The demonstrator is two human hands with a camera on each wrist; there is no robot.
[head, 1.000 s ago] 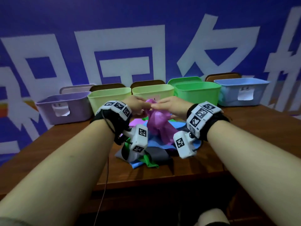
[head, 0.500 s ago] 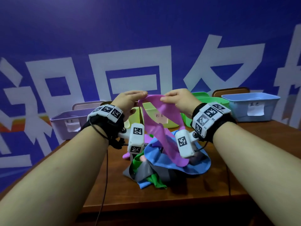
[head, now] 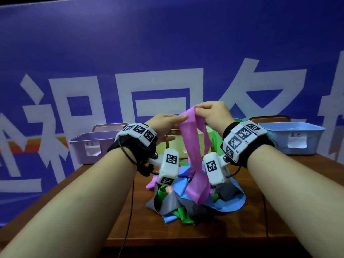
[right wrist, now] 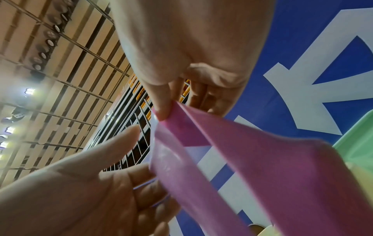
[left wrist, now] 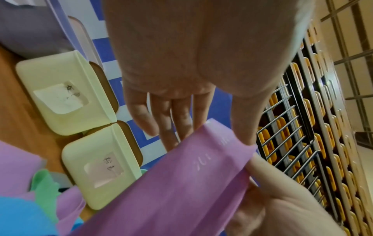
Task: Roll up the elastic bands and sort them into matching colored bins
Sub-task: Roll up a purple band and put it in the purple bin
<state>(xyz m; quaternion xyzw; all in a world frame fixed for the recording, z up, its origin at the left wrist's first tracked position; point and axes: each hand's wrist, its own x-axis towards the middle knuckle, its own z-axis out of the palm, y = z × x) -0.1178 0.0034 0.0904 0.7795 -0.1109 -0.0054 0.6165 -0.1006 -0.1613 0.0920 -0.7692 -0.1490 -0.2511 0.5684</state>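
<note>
From the head view, your right hand (head: pixel 214 116) pinches the top of the pink band (head: pixel 193 155) and holds it above the heap of bands (head: pixel 195 202) on the tabletop (head: pixel 290 211); your left hand (head: pixel 165 125) meets the same top edge just beside it, fingers extended along the strip. The band hangs straight down from both grips, its long axis vertical, its lower end trailing into the heap, so rolling, by the look of it, has to start at the top and run downward. Behind the band stands a row of bins; the purple bin (head: pixel 87 148) sits far to your left of it, the blue bin (head: pixel 294 138) far to your right. From the left wrist, the fingers (left wrist: pixel 173 118) lie nearly straight behind the band's edge while the thumb presses its front, a light pinch; two pale yellow bins (left wrist: pixel 66 99) sit beyond the band. From the right wrist, thumb and forefinger (right wrist: pixel 161 105) close tightly on the band's corner, which is the firmer hold, and the left palm lies open just below it.
</note>
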